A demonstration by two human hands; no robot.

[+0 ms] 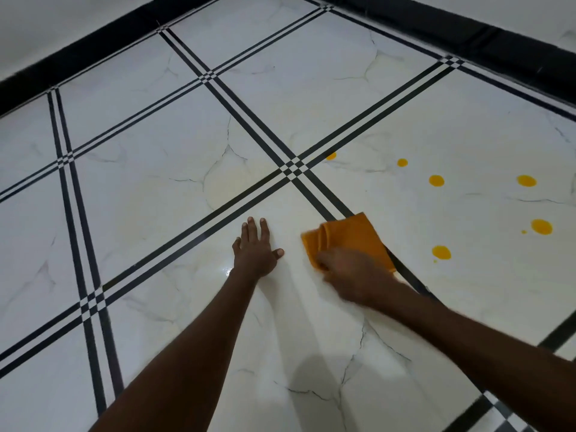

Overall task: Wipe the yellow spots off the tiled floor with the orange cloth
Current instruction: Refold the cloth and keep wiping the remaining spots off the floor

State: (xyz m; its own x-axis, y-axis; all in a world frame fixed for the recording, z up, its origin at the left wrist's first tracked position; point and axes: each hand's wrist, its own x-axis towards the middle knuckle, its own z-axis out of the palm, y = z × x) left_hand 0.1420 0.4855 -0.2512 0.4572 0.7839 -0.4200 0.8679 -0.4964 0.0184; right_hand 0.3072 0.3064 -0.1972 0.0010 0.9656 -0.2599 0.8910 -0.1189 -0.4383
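1. Orange cloth [352, 238], folded, lies flat on the white marble-look tiled floor [149, 188], over the black stripe line just below the crossing of tile borders near the middle of your view.
2. Your right hand [349, 272] presses on the near edge of the cloth, fingers curled onto the fabric. The hand is blurred, so you cannot tell exactly how tightly it grips.
3. Your left hand [255, 247] rests flat on the floor just to the left of the cloth, fingers spread wide, holding nothing. It appears to be bracing your weight.
4. Yellow spots [436, 180] are on the tile to the right of the cloth. Six main ones show: two small ones near the border crossing, two larger ones further right, and two more closer to you, the nearest [441, 252] just beside the cloth's right edge. A few tiny droplets sit next to the nearer pair.
5. None of these spots looks smeared or touched, and the cloth is apart from all of them.
6. Faint yellowish haze shows on the tiles beyond and left of the crossing; this could be wiped residue, but it is too pale to be sure.
7. Judged from this, most of the visible wiping on the right-hand tile is not yet done.
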